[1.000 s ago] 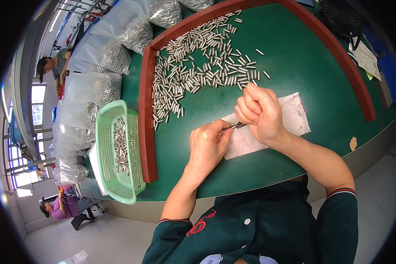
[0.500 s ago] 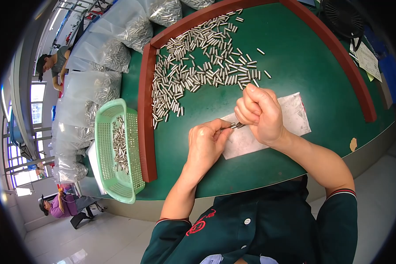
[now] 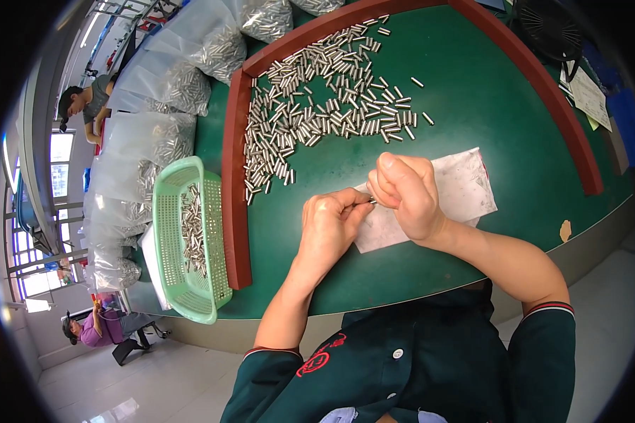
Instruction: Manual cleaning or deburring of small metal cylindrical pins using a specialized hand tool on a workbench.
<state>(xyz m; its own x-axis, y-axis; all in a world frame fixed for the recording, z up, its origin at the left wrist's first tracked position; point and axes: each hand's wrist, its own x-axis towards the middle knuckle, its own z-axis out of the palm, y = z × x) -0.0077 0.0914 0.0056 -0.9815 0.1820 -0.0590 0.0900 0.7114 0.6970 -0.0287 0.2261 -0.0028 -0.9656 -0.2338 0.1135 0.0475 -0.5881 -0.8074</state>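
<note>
My left hand pinches a small metal pin between thumb and fingertips; only its end shows. Close against it, my right hand is curled into a fist with the thumb on top, and what it grips is hidden. Both hands are over a smudged white cloth that lies on the green table. Beyond them, several loose metal pins are spread in a heap along a reddish-brown wooden rail.
To the left stands a light green plastic basket with pins inside. Clear bags of pins line the far left. A black fan and papers sit at the far right, past another rail. Two people are farther off.
My right hand has come lower and slightly left, closer to my left fingertips. The left hand has barely moved and keeps its pinch.
</note>
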